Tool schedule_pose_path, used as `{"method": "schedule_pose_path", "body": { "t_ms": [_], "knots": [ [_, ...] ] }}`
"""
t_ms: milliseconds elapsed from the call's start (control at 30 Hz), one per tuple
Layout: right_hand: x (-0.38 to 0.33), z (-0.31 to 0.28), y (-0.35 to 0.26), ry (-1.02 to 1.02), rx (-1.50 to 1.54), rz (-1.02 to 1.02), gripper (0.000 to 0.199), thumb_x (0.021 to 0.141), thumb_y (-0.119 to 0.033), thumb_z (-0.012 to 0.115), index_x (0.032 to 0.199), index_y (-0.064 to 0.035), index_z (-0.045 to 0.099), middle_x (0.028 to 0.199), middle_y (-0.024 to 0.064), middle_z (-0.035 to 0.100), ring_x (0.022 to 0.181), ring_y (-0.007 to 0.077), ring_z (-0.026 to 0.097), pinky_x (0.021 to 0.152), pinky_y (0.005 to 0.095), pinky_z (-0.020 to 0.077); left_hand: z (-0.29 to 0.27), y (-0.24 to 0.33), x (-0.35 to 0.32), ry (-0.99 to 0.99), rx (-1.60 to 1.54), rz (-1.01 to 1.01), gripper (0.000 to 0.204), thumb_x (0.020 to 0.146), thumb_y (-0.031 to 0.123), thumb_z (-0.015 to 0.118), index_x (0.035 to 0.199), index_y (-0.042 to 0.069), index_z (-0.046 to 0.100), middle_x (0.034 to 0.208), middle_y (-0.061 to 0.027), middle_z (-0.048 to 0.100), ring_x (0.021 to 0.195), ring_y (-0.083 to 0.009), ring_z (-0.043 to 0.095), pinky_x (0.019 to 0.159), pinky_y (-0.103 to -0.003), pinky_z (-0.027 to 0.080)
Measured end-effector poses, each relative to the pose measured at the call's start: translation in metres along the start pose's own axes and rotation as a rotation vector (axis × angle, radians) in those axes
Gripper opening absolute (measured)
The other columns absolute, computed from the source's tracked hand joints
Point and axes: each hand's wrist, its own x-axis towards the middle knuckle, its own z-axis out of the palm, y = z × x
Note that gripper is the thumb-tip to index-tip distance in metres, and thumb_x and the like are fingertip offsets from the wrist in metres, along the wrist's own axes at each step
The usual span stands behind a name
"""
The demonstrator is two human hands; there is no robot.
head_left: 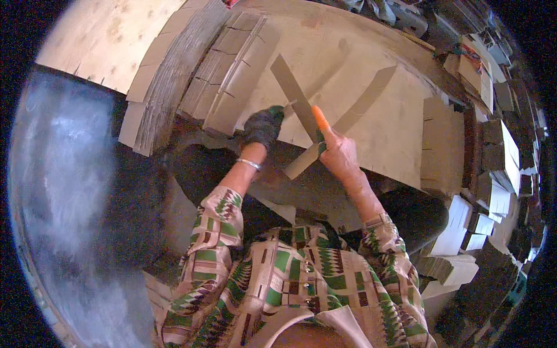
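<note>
Two narrow brown cardboard strips cross in front of me: one strip (292,87) slants up to the left, the other strip (371,95) up to the right. My right hand (341,155) grips them near their crossing. Its index finger, in an orange cover, points up along the left-slanting strip, and a bit of green shows by the thumb. My left hand (264,126), in a dark glove, is closed just left of that strip. Something small and pale shows at its fingertips, too blurred to name. Beneath the strips lies a pale board (383,139).
Rows of stacked cardboard pieces (217,75) stand left of the strips, with a taller row (174,64) beyond. Another stack (441,142) stands at the board's right edge. More cardboard bundles (452,269) line the far right. A pale board (110,40) lies at upper left.
</note>
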Motion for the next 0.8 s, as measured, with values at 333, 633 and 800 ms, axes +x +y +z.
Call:
{"method": "schedule_pose_path", "body": {
  "t_ms": [333, 633, 800],
  "knots": [
    [-0.019, 0.033, 0.007, -0.379, -0.157, 0.279, 0.088, 0.074, 0.002, 0.062, 0.154, -0.0232, 0.035, 0.102, 0.0165, 0.070, 0.090, 0.0382, 0.069, 0.074, 0.0482, 0.0557, 0.028, 0.026, -0.021, -0.158, -0.180, -0.057, 0.039, 0.092, 0.049, 0.059, 0.118, 0.021, 0.068, 0.105, -0.0198, 0.070, 0.098, -0.0396, 0.068, 0.083, -0.049, 0.054],
    [-0.044, -0.018, 0.071, 0.026, -0.390, 0.141, 0.061, 0.077, -0.002, 0.063, 0.136, -0.0113, 0.054, 0.133, 0.0170, 0.059, 0.131, 0.0391, 0.049, 0.108, 0.0526, 0.0396, 0.006, 0.077, 0.013, 0.292, 0.055, 0.258, 0.064, 0.085, 0.055, 0.067, 0.129, 0.009, 0.062, 0.139, -0.0158, 0.057, 0.138, -0.0389, 0.042, 0.115, -0.060, 0.024],
    [-0.031, 0.014, 0.046, -0.256, -0.370, 0.073, 0.052, 0.071, 0.000, 0.066, 0.122, -0.0058, 0.061, 0.139, 0.0187, 0.053, 0.136, 0.0389, 0.044, 0.112, 0.0587, 0.0328, 0.035, 0.063, 0.041, -0.018, 0.341, 0.207, 0.021, 0.084, 0.031, 0.060, 0.095, 0.028, 0.078, 0.112, -0.0030, 0.073, 0.136, -0.0269, 0.047, 0.115, -0.065, 0.018]
  ]
}}
